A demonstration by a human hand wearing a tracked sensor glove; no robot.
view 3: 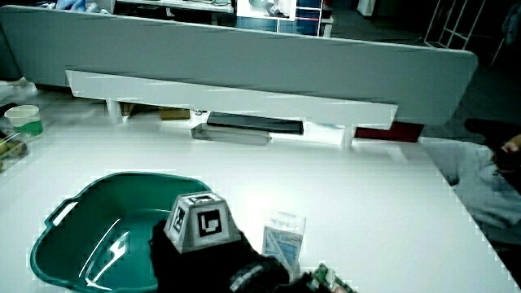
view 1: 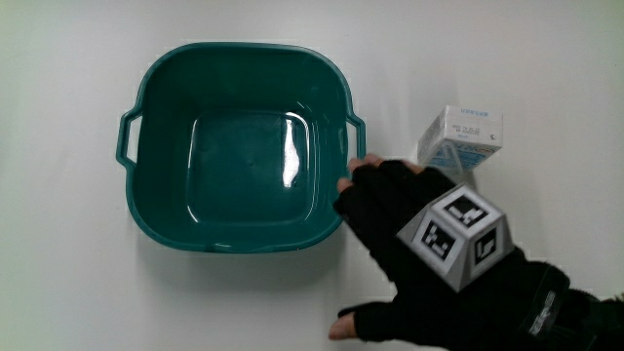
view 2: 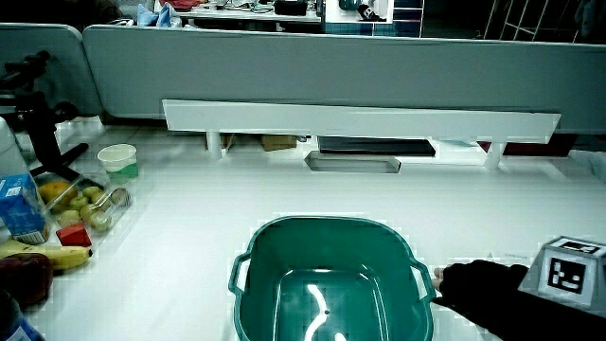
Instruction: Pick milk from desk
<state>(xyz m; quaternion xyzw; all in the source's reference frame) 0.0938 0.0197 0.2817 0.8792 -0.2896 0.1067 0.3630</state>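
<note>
A teal plastic basin is sitting on the white table, with nothing in it. A small white-and-blue milk carton is standing upright just beside the basin, close to one of its handles. The gloved hand is hovering beside the basin, between it and the carton, a little nearer the person than the carton. Its fingers are spreading loosely, reaching toward the basin's handle and gripping nothing.

White table with basin, milk carton
</note>
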